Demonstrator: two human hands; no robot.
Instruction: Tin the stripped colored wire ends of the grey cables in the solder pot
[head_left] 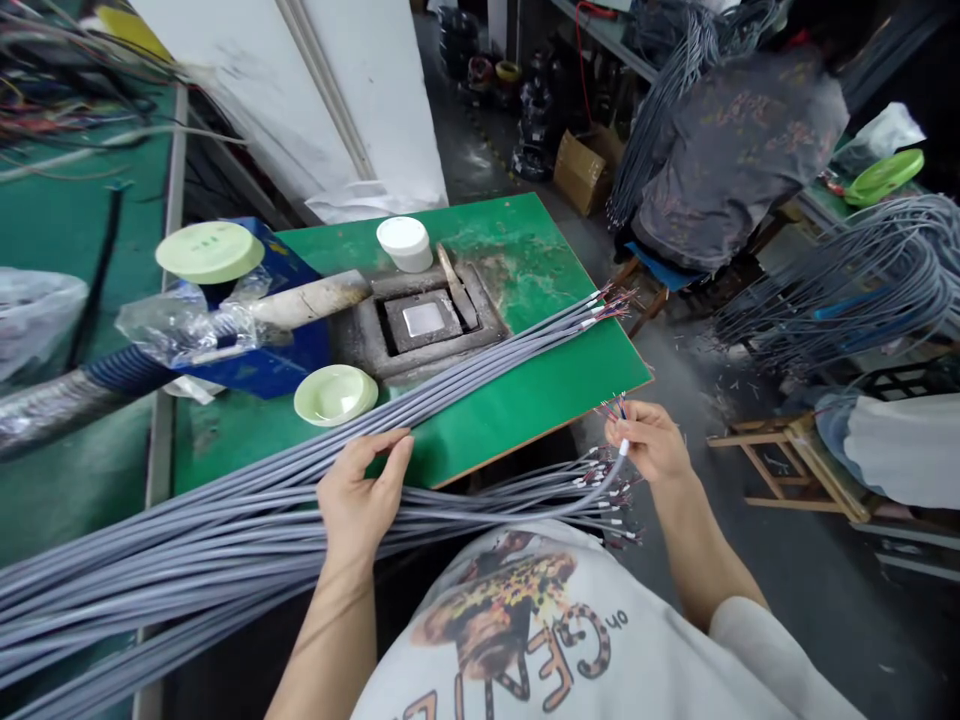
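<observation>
My right hand pinches the stripped end of a grey cable, just above its white band; thin coloured wires fan out past the fingertips. This cable curves up from a lower bundle of grey cables hanging along the table's front edge, many with white bands and bared wire ends. My left hand is closed at the bundles, thumb and forefinger tips brought together against the grey cables that lie across the tabletop. Its other fingers are curled and partly hidden.
On the green table sits a soldering pot with shiny metal, a stick on its rim. Around it are a white tub, a pale green bowl and a blue box with ducting. A co-worker sits beyond.
</observation>
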